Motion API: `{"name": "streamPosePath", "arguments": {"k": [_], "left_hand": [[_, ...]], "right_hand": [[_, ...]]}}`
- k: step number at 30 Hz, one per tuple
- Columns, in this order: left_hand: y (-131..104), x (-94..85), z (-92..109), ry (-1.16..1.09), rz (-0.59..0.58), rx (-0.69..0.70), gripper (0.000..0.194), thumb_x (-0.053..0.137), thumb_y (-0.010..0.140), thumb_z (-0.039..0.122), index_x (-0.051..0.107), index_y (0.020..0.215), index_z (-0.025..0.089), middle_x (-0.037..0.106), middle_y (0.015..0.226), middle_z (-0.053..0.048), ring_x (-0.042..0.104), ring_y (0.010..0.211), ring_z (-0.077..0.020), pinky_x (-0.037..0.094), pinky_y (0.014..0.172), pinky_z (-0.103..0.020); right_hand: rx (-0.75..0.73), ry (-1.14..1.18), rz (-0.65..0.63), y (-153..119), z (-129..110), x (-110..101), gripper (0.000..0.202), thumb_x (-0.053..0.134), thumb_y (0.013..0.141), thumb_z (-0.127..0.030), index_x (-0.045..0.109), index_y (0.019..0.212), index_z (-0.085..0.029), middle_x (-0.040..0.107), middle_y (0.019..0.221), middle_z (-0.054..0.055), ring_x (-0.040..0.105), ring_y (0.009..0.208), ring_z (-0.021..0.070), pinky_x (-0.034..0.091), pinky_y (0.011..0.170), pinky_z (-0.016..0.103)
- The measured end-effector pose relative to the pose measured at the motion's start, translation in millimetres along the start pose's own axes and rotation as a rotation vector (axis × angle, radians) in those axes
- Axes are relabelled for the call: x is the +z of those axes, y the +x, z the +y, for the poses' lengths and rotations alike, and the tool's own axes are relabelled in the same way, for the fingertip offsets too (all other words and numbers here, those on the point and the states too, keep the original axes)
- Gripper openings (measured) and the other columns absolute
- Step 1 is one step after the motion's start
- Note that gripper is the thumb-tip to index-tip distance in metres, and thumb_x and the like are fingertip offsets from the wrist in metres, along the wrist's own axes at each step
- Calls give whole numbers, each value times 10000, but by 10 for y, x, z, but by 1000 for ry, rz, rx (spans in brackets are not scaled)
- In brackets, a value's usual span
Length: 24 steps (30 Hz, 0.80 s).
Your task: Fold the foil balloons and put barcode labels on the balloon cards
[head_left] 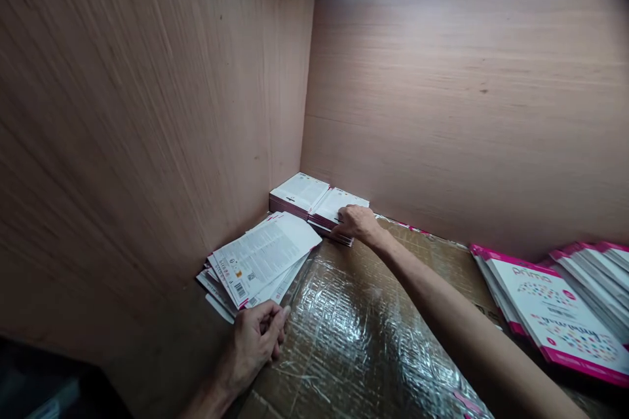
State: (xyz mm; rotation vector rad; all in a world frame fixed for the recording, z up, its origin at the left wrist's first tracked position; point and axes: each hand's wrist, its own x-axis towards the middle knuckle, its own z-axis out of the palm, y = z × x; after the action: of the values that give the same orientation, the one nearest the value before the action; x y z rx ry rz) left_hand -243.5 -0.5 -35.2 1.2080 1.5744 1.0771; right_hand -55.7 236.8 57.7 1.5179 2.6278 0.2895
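My right hand (361,222) reaches to the corner, its fingers curled over the front edge of a stack of flat white printed packs (339,203). A second neat stack of the same packs (299,192) touches it on the left, against the wooden walls. Nearer to me lies a loose, fanned pile of white packs (268,249), backs up, with small text and a barcode. Beside the near edge of that pile is my left hand (258,334), its fingers curled closed. I see nothing in them.
Wooden panels (162,111) rise at the left and the back (457,98). Underneath is brown cardboard under shiny clear film (339,314). At the right lie several white packs with pink edges (555,308). A dark object (54,386) fills the lower left corner.
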Motion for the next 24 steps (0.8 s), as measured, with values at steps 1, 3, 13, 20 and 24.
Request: {"name": "streamPosePath", "arguments": {"k": [1, 3, 13, 20, 24], "left_hand": [[-1, 0, -9, -5, -4, 4, 405, 495, 860, 508, 512, 616, 185, 509, 475, 56, 474, 366, -76, 370, 350, -156], [-4, 6, -20, -11, -9, 13, 404, 493, 864, 506, 515, 618, 186, 509, 471, 59, 471, 363, -75, 373, 349, -153], [15, -49, 19, 87, 57, 122, 310, 580, 785, 453, 577, 627, 187, 510, 468, 57, 512, 352, -102, 381, 344, -182], [-279, 720, 880, 17, 49, 489, 613, 780, 643, 352, 598, 1214, 219, 674, 1201, -99, 619, 1122, -311, 560, 852, -392], [-522, 1327, 1188, -282, -446, 478, 324, 657, 811, 368, 708, 1098, 227, 728, 1115, -64, 672, 1007, -295, 562, 823, -360]], "right_hand": [[-2, -5, -3, -10, 13, -23, 282, 556, 934, -390, 620, 1067, -151, 648, 1058, 68, 635, 924, 187, 527, 808, 374], [6, -11, 18, -13, 18, -74, 255, 511, 956, -356, 641, 1000, -141, 674, 1007, 97, 649, 918, 201, 504, 778, 326], [66, 10, 217, -902, 493, -754, 218, 412, 910, -145, 609, 1003, -149, 685, 927, 96, 615, 766, 172, 348, 594, 241], [-283, 378, -136, -2425, 688, -1301, 121, 516, 747, -90, 597, 690, -159, 501, 556, -51, 365, 490, 59, 257, 477, 203], [-240, 422, 55, -3004, 713, -970, 172, 631, 783, -186, 659, 952, -192, 634, 737, 5, 554, 627, 126, 424, 589, 245]]}}
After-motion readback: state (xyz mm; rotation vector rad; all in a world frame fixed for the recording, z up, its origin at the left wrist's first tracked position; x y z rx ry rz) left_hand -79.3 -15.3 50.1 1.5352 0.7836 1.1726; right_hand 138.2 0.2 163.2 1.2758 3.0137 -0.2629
